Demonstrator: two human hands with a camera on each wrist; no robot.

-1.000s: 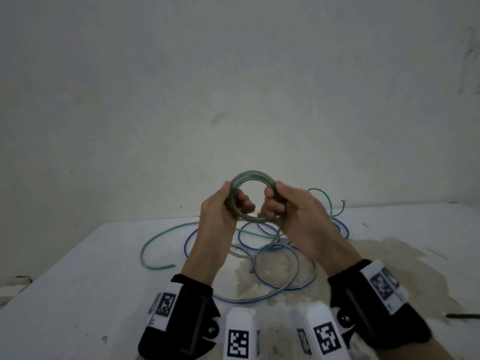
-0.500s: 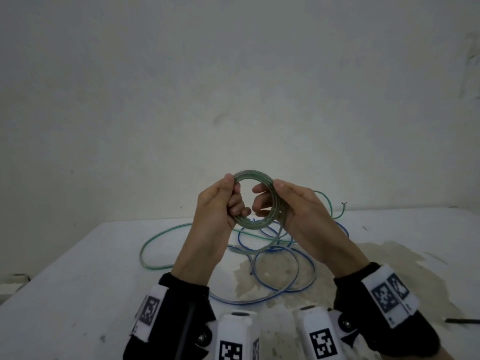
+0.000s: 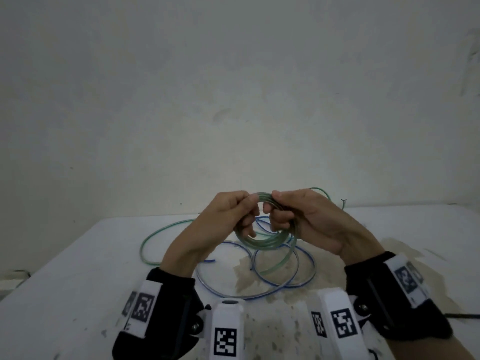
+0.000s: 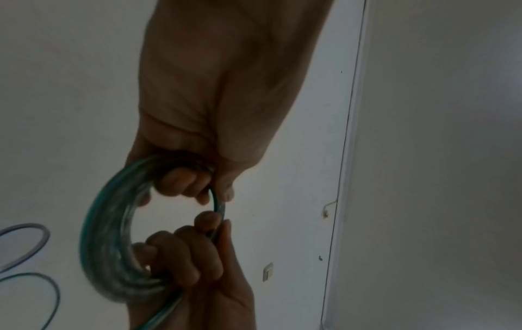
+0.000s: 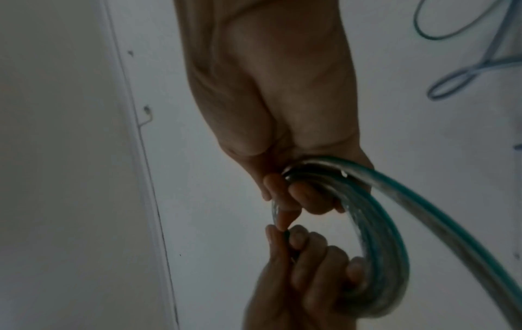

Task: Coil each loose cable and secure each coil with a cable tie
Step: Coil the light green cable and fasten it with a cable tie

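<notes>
Both hands, left [image 3: 228,216] & right [image 3: 306,219], clamp the green coil [image 3: 262,241]; keep loops stacked tight w/ steady grip, feed the slack evenly

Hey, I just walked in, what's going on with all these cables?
A person is winding a green cable into a coil, held up above a white table. The left hand and the right hand both grip the coil, one on each side. The uncoiled tail trails down to the table, where a blue cable lies loose. No tie is on the coil yet.
</notes>
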